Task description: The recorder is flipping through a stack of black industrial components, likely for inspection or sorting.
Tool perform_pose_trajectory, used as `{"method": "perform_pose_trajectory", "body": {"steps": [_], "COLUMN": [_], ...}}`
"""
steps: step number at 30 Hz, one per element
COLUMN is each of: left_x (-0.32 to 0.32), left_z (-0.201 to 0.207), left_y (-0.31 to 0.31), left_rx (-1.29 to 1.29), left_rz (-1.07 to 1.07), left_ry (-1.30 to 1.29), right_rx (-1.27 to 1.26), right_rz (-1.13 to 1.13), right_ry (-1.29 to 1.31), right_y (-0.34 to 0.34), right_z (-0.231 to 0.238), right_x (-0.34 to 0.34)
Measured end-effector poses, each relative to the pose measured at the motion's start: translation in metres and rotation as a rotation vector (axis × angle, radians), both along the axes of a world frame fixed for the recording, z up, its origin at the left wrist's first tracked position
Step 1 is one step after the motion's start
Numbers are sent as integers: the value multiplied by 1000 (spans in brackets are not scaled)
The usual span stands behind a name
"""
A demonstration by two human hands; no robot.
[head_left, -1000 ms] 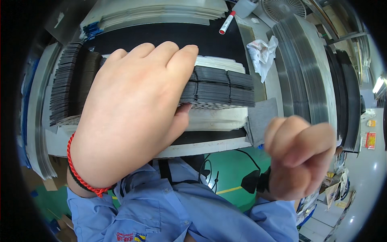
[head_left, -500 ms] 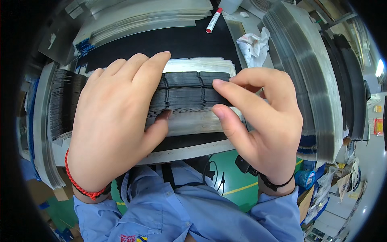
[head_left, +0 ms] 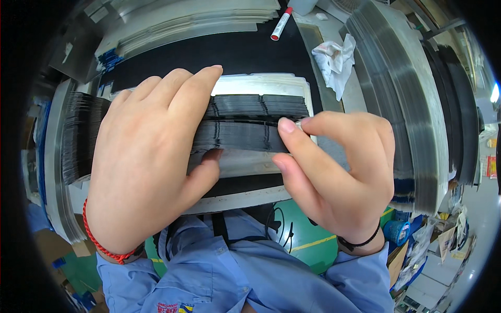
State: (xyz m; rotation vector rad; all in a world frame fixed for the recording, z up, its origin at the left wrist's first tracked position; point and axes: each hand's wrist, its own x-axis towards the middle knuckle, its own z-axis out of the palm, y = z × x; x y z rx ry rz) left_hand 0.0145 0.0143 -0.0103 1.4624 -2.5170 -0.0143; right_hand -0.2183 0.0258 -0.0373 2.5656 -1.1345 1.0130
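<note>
Two side-by-side rows of thin dark strips, packed on edge, lie in front of me: a far row (head_left: 284, 105) and a near row (head_left: 237, 136). My left hand (head_left: 148, 143) is closed over their left part, fingers across the far side and thumb at the near edge. At the right end of the near row, my right hand (head_left: 347, 167) pinches the strips between thumb and fingertips. That end is tilted toward me, leaving a dark gap between the rows. Pale stacked sheets (head_left: 266, 83) lie behind and beneath. What sits under my left palm is hidden.
A black mat (head_left: 229, 55) covers the bench. Beyond are stacked metal sheets (head_left: 193, 23) and a red-capped marker (head_left: 282, 24). A crumpled white cloth (head_left: 335, 62) lies at right, beside a tall stack of clear sheets (head_left: 412, 104). More dark strips (head_left: 81, 135) stand at left.
My right hand has moved toward me, pulling the near row's right end away from the far row and opening a gap. My left hand has stayed almost in place.
</note>
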Motion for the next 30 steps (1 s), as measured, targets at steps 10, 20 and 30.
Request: {"method": "perform_pose_trajectory", "body": {"steps": [10,20,30], "left_x": [0,4,4], "left_z": [2,-1,-1], "left_y": [1,1,5], "left_rx": [11,-14,4], "left_rz": [2,-24,-32], "left_ry": [16,37,62], "right_rx": [275,507,583], "right_rz": [90,198,160], "right_ry": [-154,-86,-65], "right_y": [-3,-21,-15], "right_z": [13,32,38], "right_x": [4,5,8]}}
